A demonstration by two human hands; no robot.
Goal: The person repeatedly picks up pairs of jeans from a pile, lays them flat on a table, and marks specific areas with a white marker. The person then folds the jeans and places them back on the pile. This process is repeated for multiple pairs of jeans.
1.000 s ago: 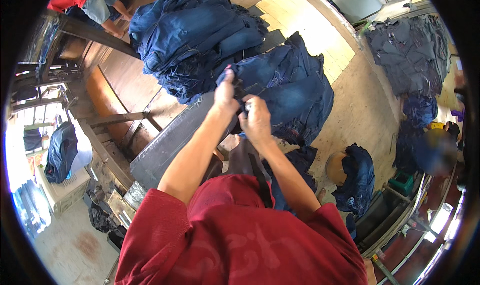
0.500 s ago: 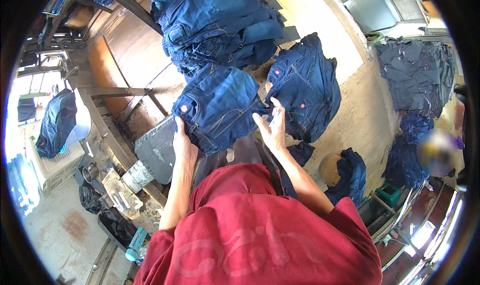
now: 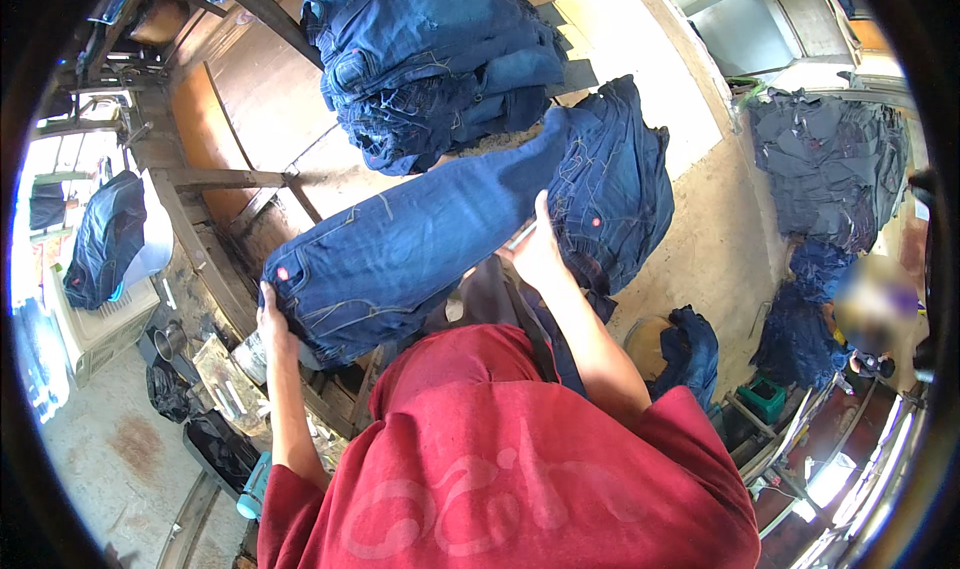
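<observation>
A pair of blue denim jeans [image 3: 400, 234] stretches across in front of me, with a small red tag near its waist end. My left hand [image 3: 276, 326] is closed around the waist end, the thumb on top and the other fingers hidden under the cloth. At the jeans' near edge, farther right, my right hand [image 3: 540, 257] grips the fabric; a small pale sliver shows by its fingers, too unclear to name. The far end of the jeans runs onto a pile of folded jeans [image 3: 625, 189] just beyond my right hand.
A tall stack of jeans [image 3: 430, 59] stands ahead. To the left are a wooden frame [image 3: 228, 179] and jeans [image 3: 107, 239] on a beige box. Dark garments [image 3: 830, 164] lie at the far right, near a blurred person. Another denim bundle [image 3: 690, 354] is at the right.
My left hand has moved left and toward me with the waist end, so the bunched jeans are now drawn out lengthwise. My right hand, earlier spread, has closed at the cloth's edge.
</observation>
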